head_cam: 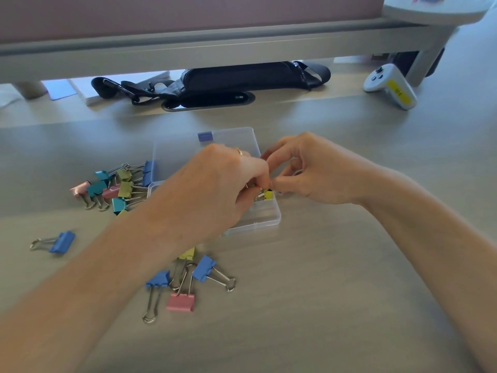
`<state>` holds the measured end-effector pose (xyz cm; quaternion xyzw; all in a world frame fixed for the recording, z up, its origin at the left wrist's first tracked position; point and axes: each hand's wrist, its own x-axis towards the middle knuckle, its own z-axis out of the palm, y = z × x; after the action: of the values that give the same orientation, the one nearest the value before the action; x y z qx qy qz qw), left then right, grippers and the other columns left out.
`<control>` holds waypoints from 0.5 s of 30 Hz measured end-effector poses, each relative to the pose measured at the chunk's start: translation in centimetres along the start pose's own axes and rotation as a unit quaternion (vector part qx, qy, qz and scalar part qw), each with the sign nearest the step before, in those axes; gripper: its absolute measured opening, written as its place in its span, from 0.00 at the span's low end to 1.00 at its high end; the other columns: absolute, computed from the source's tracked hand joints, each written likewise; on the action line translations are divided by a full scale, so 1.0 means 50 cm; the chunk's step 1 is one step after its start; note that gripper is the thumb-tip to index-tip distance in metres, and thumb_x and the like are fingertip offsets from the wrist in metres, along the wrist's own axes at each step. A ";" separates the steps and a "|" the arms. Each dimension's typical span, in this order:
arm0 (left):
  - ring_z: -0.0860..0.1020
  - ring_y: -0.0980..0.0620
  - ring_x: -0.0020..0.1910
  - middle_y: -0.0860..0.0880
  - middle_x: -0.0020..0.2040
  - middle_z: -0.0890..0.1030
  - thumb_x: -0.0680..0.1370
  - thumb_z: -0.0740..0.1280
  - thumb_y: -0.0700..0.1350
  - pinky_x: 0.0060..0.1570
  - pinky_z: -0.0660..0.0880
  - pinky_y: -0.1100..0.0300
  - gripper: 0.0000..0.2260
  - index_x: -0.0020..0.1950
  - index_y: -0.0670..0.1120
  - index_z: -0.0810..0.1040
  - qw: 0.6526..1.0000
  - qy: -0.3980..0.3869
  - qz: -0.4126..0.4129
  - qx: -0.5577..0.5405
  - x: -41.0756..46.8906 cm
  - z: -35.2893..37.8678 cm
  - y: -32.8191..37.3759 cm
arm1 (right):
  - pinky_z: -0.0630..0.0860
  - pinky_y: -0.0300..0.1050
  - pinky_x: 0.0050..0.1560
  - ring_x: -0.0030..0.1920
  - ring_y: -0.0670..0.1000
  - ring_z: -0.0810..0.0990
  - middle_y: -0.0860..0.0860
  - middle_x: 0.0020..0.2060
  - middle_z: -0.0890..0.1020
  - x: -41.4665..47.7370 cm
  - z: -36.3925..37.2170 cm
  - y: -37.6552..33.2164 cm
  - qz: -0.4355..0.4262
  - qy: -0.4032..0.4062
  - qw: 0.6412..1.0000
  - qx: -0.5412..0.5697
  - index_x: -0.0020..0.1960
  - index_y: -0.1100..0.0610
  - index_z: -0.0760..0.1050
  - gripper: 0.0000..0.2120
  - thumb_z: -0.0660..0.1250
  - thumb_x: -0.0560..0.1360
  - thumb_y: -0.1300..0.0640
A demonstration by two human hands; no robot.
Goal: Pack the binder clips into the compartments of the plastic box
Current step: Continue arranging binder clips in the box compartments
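Desk [349,265], clear plastic box [265,220] lying open; left hand [215,189] pinches a yellow binder clip [268,195] over the tray's right side, right hand [309,173] seemingly pinching it too. Loose clips [118,187] lie alongside.

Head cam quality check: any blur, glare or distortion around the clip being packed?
Head view: the left hand hides most of the clear plastic box; the yellow binder clip at its fingertips is blurred; wide-angle bows the grey shelf edge; mild glare on the table.

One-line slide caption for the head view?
Left hand pinches a yellow binder clip at the open plastic box, right hand close beside; loose clips on the table.
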<state>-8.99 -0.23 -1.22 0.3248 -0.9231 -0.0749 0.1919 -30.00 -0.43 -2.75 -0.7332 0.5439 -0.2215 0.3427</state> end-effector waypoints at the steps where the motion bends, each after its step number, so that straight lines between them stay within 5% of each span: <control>1: 0.78 0.56 0.37 0.54 0.39 0.81 0.77 0.72 0.40 0.39 0.79 0.52 0.04 0.48 0.50 0.83 1.000 0.007 -0.002 0.000 -0.001 0.002 0.002 | 0.82 0.42 0.47 0.38 0.42 0.85 0.43 0.59 0.80 0.000 0.000 0.000 -0.002 0.001 1.000 0.000 0.53 0.48 0.88 0.08 0.73 0.79 0.58; 7: 0.79 0.51 0.38 0.53 0.40 0.79 0.78 0.70 0.41 0.38 0.79 0.51 0.09 0.50 0.50 0.71 0.999 0.009 -0.024 -0.028 -0.005 0.006 0.011 | 0.81 0.39 0.45 0.39 0.40 0.85 0.41 0.56 0.80 -0.005 0.000 -0.009 -0.004 0.003 1.000 -0.028 0.52 0.48 0.88 0.07 0.74 0.77 0.58; 15: 0.80 0.59 0.41 0.57 0.41 0.80 0.78 0.71 0.39 0.42 0.78 0.61 0.09 0.50 0.51 0.74 0.991 0.067 -0.086 -0.078 -0.015 -0.016 -0.011 | 0.78 0.31 0.46 0.39 0.40 0.86 0.41 0.56 0.80 -0.011 0.008 -0.027 -0.008 0.017 0.997 -0.068 0.49 0.48 0.87 0.04 0.77 0.74 0.53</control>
<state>-7.81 -0.21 -0.86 0.3911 -0.8684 -0.1406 0.2705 -29.00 0.43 -1.97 -0.7555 0.5575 -0.1989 0.2810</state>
